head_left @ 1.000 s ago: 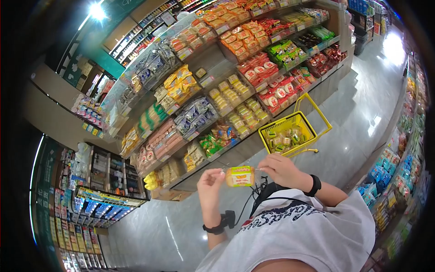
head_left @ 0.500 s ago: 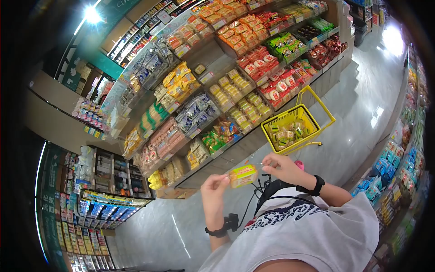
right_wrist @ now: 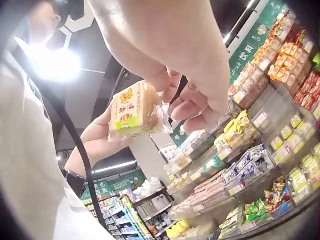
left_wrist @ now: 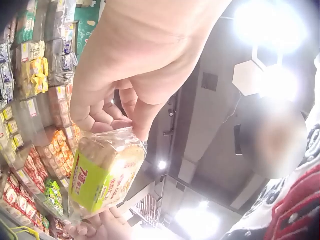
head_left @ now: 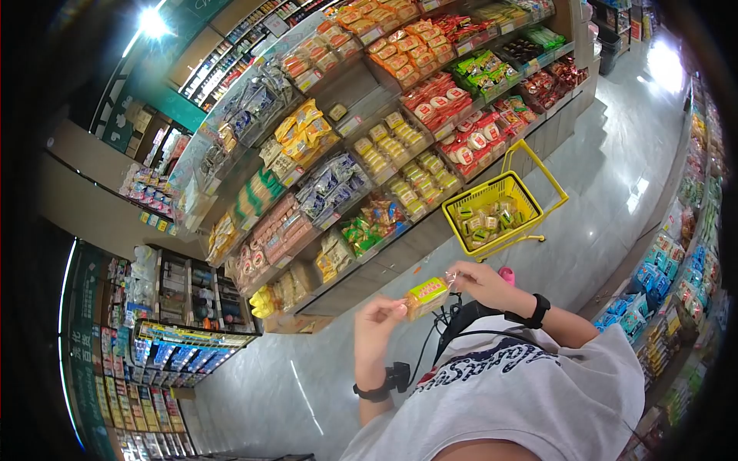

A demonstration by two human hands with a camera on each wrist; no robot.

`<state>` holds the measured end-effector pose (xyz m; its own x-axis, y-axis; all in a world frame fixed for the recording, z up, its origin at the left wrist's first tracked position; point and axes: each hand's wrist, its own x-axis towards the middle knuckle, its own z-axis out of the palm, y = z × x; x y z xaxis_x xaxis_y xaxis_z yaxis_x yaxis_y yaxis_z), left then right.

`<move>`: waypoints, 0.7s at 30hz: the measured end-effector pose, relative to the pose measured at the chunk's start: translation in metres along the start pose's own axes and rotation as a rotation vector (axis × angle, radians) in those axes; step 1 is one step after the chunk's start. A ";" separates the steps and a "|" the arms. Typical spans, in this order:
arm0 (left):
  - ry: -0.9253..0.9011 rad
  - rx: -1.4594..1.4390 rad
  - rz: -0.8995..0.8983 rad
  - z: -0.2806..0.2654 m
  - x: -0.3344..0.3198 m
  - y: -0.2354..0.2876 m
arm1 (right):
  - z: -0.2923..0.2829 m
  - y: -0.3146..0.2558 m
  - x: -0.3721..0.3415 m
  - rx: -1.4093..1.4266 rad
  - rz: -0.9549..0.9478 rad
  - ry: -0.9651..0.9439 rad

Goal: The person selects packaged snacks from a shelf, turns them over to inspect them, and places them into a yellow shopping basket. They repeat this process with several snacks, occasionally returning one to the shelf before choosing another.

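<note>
A small snack packet [head_left: 427, 296] in clear wrap with a yellow-green label is held up in front of the body, between both hands. My left hand [head_left: 375, 326] pinches the wrap at one end between thumb and fingers; the left wrist view shows the packet [left_wrist: 104, 175] hanging from that grip, pale slabs visible through the film. At the other end, my right hand [head_left: 483, 283] pinches the crinkled film. The right wrist view has the right hand [right_wrist: 170, 55] with curled fingers and a ring, beside the packet [right_wrist: 132, 107].
A yellow wheeled basket [head_left: 503, 240] holding several small packets stands on the grey floor [head_left: 607, 200] ahead. Beyond it runs a tiered snack shelf [head_left: 392, 265] full of wrapped goods. Another shelf of packets [head_left: 657, 265] lines the right side. A dark cable [head_left: 434, 326] hangs at the waist.
The packet has tilted, its right end rising, and moved slightly right. My left hand has shifted right with it, and the right hand's fingers now meet the film end.
</note>
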<state>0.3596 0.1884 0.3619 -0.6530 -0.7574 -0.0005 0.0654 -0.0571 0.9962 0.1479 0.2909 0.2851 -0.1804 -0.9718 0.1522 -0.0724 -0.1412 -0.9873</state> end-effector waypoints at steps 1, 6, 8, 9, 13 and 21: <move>0.010 -0.011 0.003 -0.002 -0.001 -0.002 | 0.001 -0.003 0.000 0.022 0.004 0.016; 0.231 -0.005 0.049 0.003 -0.003 -0.005 | 0.004 -0.005 0.005 -0.068 -0.051 0.050; 0.284 0.048 0.062 0.005 -0.003 -0.005 | 0.003 -0.010 0.009 -0.191 -0.184 0.126; 0.302 0.084 0.072 0.004 -0.003 -0.006 | 0.004 -0.014 0.011 -0.251 -0.250 0.163; 0.302 0.151 0.035 -0.001 0.002 -0.015 | 0.007 -0.034 0.024 -0.213 -0.228 0.238; 0.176 0.065 0.090 0.003 0.005 -0.024 | 0.029 -0.039 0.050 -0.254 -0.418 0.468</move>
<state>0.3529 0.1878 0.3385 -0.5046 -0.8597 0.0794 0.0653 0.0537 0.9964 0.1704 0.2427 0.3302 -0.4890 -0.6528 0.5785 -0.4461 -0.3827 -0.8090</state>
